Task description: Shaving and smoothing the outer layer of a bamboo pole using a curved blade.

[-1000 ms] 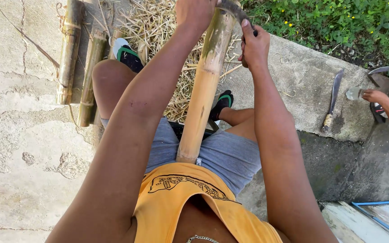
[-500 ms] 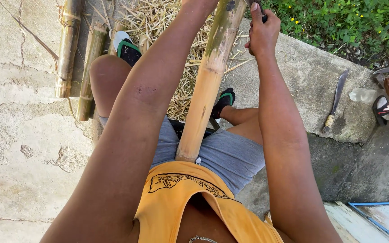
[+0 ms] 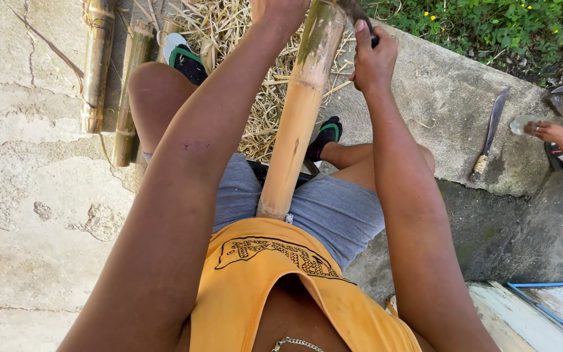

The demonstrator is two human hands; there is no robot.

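Observation:
A thick bamboo pole (image 3: 298,117) leans from my lap up and away toward the top of the view. My left hand (image 3: 278,10) grips the pole near its far end, partly cut off by the frame's edge. My right hand (image 3: 371,55) is closed around the dark handle of a blade (image 3: 360,14) laid against the pole's top right side. Only a little of the blade shows. I sit on a concrete ledge with grey shorts and sandalled feet below the pole.
Two cut bamboo pieces (image 3: 99,65) lie on the cracked concrete at upper left, beside a heap of dry shavings (image 3: 242,39). A long knife (image 3: 490,133) rests on the ledge at right. Another person's hand (image 3: 545,130) holds a small object there. Green plants grow behind.
The view has shifted slightly. My right hand with the blade has slid a little down along the pole, and the other person's hand at right has moved leftward.

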